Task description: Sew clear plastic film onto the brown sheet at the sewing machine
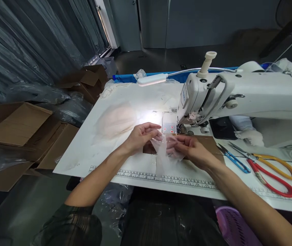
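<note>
- Presently, the left hand (pixel 141 138) is closed to a narrow pinch, thumb and fingers on the edge of a sheer white material (pixel 164 160).
- Opposite it, the right hand (pixel 192 149) grips the same material, its fingers bent (partly seen through the sheer layer).
- The material hangs between both hands, just in front of the sewing machine's (pixel 258 90) needle area, its lower end over the printed ruler scale (pixel 186 181) near the table's front edge.
- Beneath the hands, a flat brown piece (pixel 211 142) lies on the white table (pixel 83 152).
- Beyond the fingertips, red marks show on a plate (pixel 168 127) beside the needle area.
- To the left, a pale peach sheer pile (pixel 117 119) rests on the table.
- Right of the right hand lie blue snips (pixel 234 159), yellow-handled scissors (pixel 276 162) and red-handled scissors (pixel 274 181).
- Above the table, a white lamp (pixel 152 80) extends on a flexible neck.
- Farther out, open cardboard boxes (pixel 17 124) stand at left; a purple basket (pixel 233 223) sits below the table.
</note>
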The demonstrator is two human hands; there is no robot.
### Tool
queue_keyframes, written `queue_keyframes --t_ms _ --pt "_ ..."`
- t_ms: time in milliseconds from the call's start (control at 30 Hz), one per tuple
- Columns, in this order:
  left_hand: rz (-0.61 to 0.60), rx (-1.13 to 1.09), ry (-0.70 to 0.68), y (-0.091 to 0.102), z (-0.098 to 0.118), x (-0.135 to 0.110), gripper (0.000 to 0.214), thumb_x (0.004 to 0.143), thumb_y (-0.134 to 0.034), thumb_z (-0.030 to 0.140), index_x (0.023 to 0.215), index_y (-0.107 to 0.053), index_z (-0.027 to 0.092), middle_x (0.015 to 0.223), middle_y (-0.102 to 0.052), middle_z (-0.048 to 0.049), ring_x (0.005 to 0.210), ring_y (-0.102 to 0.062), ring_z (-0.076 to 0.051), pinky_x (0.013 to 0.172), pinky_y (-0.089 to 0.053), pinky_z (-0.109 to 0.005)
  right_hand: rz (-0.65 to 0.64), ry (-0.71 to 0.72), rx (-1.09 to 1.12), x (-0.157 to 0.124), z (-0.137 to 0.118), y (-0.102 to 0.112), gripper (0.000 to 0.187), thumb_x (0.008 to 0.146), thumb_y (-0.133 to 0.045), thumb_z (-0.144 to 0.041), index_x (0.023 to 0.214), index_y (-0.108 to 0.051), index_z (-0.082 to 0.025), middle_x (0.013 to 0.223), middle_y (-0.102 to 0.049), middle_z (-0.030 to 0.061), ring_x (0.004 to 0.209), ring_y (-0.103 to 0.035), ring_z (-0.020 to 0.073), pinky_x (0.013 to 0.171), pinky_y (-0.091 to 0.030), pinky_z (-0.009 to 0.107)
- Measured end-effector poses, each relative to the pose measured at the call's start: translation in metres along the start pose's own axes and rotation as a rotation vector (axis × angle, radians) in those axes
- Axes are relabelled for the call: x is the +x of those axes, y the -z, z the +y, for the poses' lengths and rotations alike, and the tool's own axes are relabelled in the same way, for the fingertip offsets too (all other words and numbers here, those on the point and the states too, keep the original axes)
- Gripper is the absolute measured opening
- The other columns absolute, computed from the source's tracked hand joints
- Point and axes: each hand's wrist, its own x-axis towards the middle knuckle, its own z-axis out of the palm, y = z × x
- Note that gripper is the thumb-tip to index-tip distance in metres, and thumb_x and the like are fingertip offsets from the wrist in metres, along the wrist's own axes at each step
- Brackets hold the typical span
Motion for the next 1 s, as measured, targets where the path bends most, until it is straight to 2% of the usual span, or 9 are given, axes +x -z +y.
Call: queue_keyframes --t_ms 133,233,333,433,600,700,767,867,1000 --pt "0.026 0.034 0.002 -0.008 -0.010 -0.005 0.030 0.083 -0.068 0.026 0.107 -0.060 0.010 0.089 -0.071 -0.0086 0.079 -0.071 -0.017 0.073 -0.059 -0.030 -0.035 -0.020 -0.088 -0.003 0.000 0.005 0.046 0.082 -0.064 -0.045 0.119 -0.058 -0.019 0.109 -0.069 0.0113 0.093 -0.068 0.0222 0.079 -0.058 0.037" --pt "0.067 0.081 -0.052 -0.025 -0.021 -0.014 0.032 0.090 -0.060 0.034 0.112 -0.059 0.011 0.101 -0.069 -0.0129 0.091 -0.070 -0.020 0.085 -0.057 -0.038 -0.048 0.091 -0.344 -0.008 0.002 -0.001 0.055 0.075 -0.072 -0.044 0.122 -0.058 -0.022 0.120 -0.065 0.0099 0.111 -0.060 0.0267 0.095 -0.051 0.042" --pt "-0.050 0.316 -0.136 -0.033 -0.024 -0.025 0.036 0.095 -0.051 0.037 0.126 -0.054 0.018 0.123 -0.062 -0.0122 0.114 -0.061 -0.023 0.100 -0.050 -0.042 -0.002 0.123 -0.450 -0.009 0.006 -0.006 0.058 0.075 -0.069 -0.049 0.125 -0.057 -0.022 0.120 -0.065 0.0114 0.117 -0.057 0.0301 0.098 -0.048 0.045" --pt "-0.115 0.491 -0.207 -0.031 -0.021 -0.037 0.042 0.096 -0.049 0.035 0.136 -0.045 0.022 0.133 -0.056 -0.0102 0.121 -0.056 -0.024 0.103 -0.048 -0.043 -0.011 0.079 -0.465 -0.008 0.010 -0.010 0.058 0.077 -0.065 -0.052 0.127 -0.056 -0.025 0.120 -0.066 0.0117 0.121 -0.054 0.0310 0.099 -0.046 0.045" --pt "-0.092 0.579 -0.427 -0.005 -0.016 -0.042 0.043 0.096 -0.051 0.033 0.135 -0.045 0.017 0.125 -0.061 -0.0116 0.113 -0.061 -0.020 0.094 -0.054 -0.034 -0.052 0.032 -0.371 0.002 0.015 -0.018 0.050 0.081 -0.057 -0.056 0.121 -0.061 -0.027 0.102 -0.072 0.0097 0.100 -0.065 0.0303 0.087 -0.054 0.045" --pt "0.091 0.902 -0.545 0.028 -0.007 -0.037 0.029 0.094 -0.053 0.033 0.115 -0.060 0.014 0.112 -0.065 -0.0121 0.105 -0.062 -0.021 0.090 -0.053 -0.036 -0.055 0.044 -0.409 0.009 0.013 -0.025 0.043 0.082 -0.052 -0.058 0.105 -0.067 -0.025 0.089 -0.072 0.0087 0.084 -0.067 0.0289 0.077 -0.057 0.044" --pt "0.213 1.200 -0.515 0.049 0.000 -0.037 0.023 0.093 -0.055 0.030 0.104 -0.065 0.013 0.104 -0.064 -0.0123 0.100 -0.061 -0.023 0.088 -0.051 -0.039 -0.064 0.065 -0.446 0.011 0.009 -0.028 0.037 0.083 -0.051 -0.057 0.089 -0.069 -0.025 0.084 -0.071 0.0079 0.080 -0.067 0.0273 0.075 -0.057 0.041" --pt "0.088 1.399 -0.426 0.067 0.001 -0.040 0.025 0.089 -0.062 0.035 0.101 -0.065 0.013 0.099 -0.062 -0.0097 0.090 -0.060 -0.021 0.079 -0.050 -0.035 -0.043 0.074 -0.440 0.012 0.000 -0.025 0.029 0.083 -0.055 -0.050 0.081 -0.069 -0.025 0.080 -0.070 0.0061 0.080 -0.066 0.0254 0.074 -0.057 0.038" --pt "0.040 1.383 -0.442 0.063 -0.017 -0.044 0.019 0.091 -0.060 0.031 0.092 -0.067 0.014 0.097 -0.062 -0.0075 0.083 -0.059 -0.017 0.069 -0.047 -0.026 -0.012 -0.059 -0.206 0.026 -0.016 -0.026 0.035 0.081 -0.061 -0.044 0.108 -0.068 -0.023 0.088 -0.071 0.0076 0.074 -0.067 0.0234 0.063 -0.058 0.036"
